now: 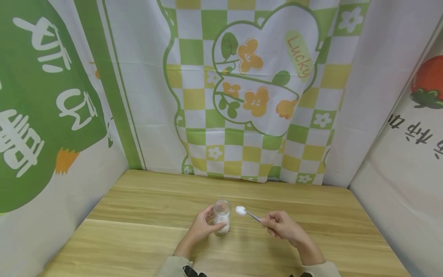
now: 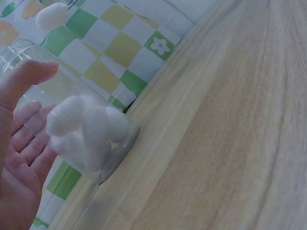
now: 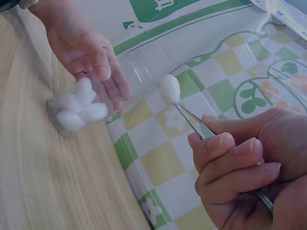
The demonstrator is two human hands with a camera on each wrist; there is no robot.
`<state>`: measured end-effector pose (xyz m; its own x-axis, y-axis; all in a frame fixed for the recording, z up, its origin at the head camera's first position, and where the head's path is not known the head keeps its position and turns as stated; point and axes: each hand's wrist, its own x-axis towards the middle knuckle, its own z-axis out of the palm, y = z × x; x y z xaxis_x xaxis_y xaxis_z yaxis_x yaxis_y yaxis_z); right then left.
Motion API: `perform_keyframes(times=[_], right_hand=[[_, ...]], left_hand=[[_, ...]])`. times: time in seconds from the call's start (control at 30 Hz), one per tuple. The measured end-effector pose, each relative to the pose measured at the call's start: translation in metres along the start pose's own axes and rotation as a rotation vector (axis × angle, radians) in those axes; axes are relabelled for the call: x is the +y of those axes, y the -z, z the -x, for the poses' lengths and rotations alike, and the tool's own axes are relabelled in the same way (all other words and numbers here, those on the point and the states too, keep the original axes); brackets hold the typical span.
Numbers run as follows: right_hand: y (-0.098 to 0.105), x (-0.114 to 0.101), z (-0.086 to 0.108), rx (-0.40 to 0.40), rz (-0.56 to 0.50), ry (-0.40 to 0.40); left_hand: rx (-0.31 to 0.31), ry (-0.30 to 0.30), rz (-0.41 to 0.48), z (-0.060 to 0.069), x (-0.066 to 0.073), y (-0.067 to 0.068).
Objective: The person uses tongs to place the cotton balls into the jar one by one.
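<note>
A clear glass jar stands upright on the wooden table, its mouth uncovered. Several white cotton balls lie in its lower part. My left hand holds the jar from the left, thumb across the near side and fingers round the far side. Metal tweezers are pinched in my right hand, just right of the jar. Their tips grip one cotton ball, which hangs in the air beside the jar's rim, apart from the glass.
The wooden table reaches back to a checked green, yellow and white cloth. Printed cloth walls close in the left and right sides. Dark straps show at the sleeves.
</note>
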<state>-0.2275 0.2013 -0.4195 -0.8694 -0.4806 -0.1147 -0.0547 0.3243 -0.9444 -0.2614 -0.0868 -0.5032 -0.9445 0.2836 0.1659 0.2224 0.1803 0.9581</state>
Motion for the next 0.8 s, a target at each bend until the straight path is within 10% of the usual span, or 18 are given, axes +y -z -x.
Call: perform_keyframes(times=[0.8], right_hand=[[-0.006,-0.017,-0.012,0.044,0.004,-0.007]], left_hand=[[-0.002,0.029,0.005,0.001,0.0,0.0]])
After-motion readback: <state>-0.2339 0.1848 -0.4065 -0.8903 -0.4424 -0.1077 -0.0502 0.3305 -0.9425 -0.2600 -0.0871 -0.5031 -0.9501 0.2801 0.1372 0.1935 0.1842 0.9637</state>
